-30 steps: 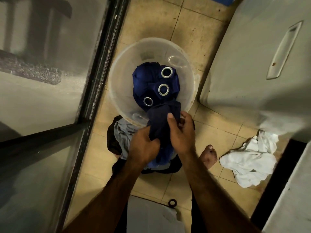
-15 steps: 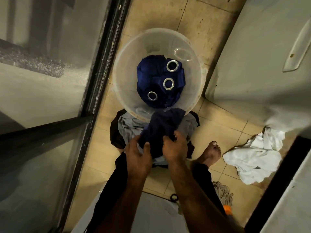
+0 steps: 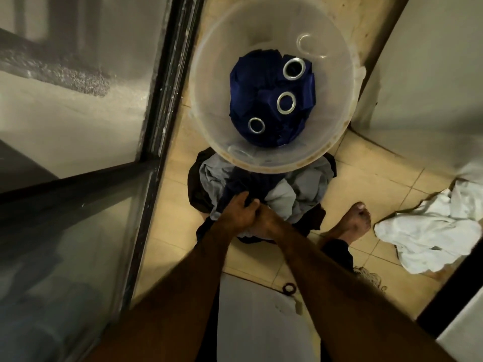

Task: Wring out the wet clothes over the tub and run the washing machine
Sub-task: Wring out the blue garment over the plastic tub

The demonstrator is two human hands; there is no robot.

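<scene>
**Wring step mid-way, machine step not visibly started**

- Status: the tub [image 3: 206, 82] sits at 12 o'clock. Inside is one bundled blue curtain [image 3: 264, 100] with three metal eyelets [image 3: 286, 102] face up. I can't tell whether it has been wrung.
- A pile of clothes [image 3: 295, 194], grey and dark, lies on the tiled floor [image 3: 366, 168] at the tub's 6 o'clock, touching its near rim. My read is that this is either the wrung stack or the queue. The frame doesn't settle which.
- Task item: a dark navy garment [image 3: 243, 178], bunched and creased with no clear shape, looks heavy and limp. It's at frame centre, on top of the pile and just outside the tub rim, so any water wrung out now lands on the pile, not in the tub.
- Hands: the left hand [image 3: 239, 214] is clenched around the navy garment, thumb over the fold. The right hand [image 3: 266, 220] is fisted tight against it at its 4 o'clock, apparently into the same cloth, though its fingers are mostly hidden.
- Other: a crumpled white cloth [image 3: 423, 239] at 3–4 o'clock, well apart from the pile, and a bare foot [image 3: 352, 220] between the two.
- The pale appliance [image 3: 431, 74] at 1–2 o'clock may be the washer. No controls or open lid are visible.
- Left to do, by my estimate: finish wringing, load, start the machine.
</scene>
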